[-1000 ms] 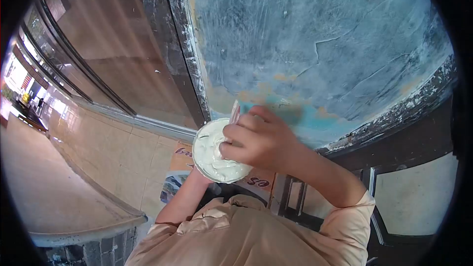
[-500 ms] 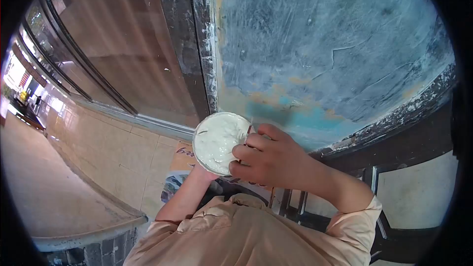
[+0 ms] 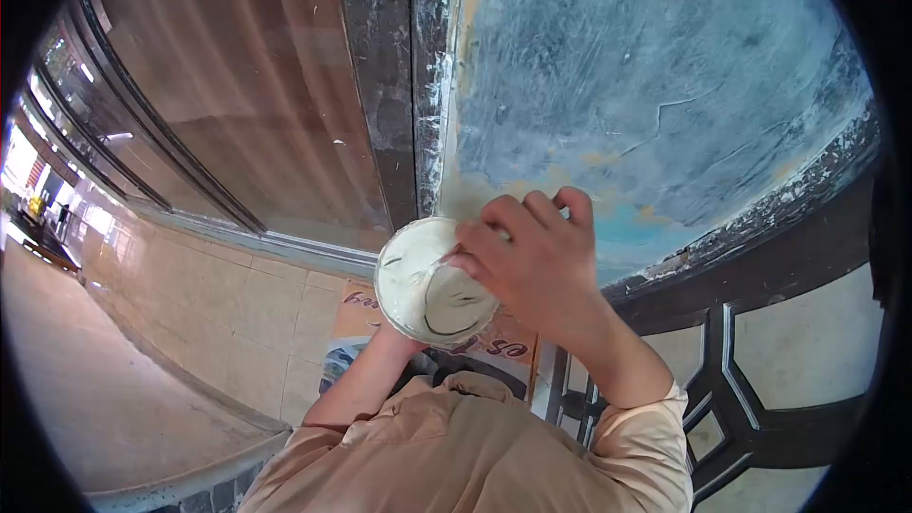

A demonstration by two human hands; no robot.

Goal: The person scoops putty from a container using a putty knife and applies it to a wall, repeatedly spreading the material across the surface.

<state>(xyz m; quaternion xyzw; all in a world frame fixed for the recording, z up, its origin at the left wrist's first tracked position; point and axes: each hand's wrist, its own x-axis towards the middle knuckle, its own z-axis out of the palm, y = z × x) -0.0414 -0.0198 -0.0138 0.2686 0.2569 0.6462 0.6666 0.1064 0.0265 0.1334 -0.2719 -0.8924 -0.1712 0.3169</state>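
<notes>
A round tub (image 3: 384, 296) of thick white paste is held in front of my body. My left hand (image 3: 399, 340) supports it from underneath, its fingers hidden by the tub. Above the tub's right side, my right hand (image 3: 532, 247) is closed, thumb and fingers pinching a flat, pale scraper (image 3: 458, 300). The scraper lies over the white paste (image 3: 404, 271) with its broad face up and a dark curved line along its lower edge. Its handle is mostly hidden by my fingers. A short dark mark shows in the paste at the left.
A wall panel (image 3: 608, 85) with patchy blue-grey coating stands ahead, beside a worn dark frame (image 3: 389, 85). Sliding glass (image 3: 237, 85) is at the left. A dark metal grille (image 3: 741, 389) is at the right. A printed sheet (image 3: 356, 318) lies on the tiled floor (image 3: 256, 299).
My right hand has swung up and turned over the tub, bringing the scraper's flat face into view across the paste. The view has shifted slightly; my left hand still supports the tub.
</notes>
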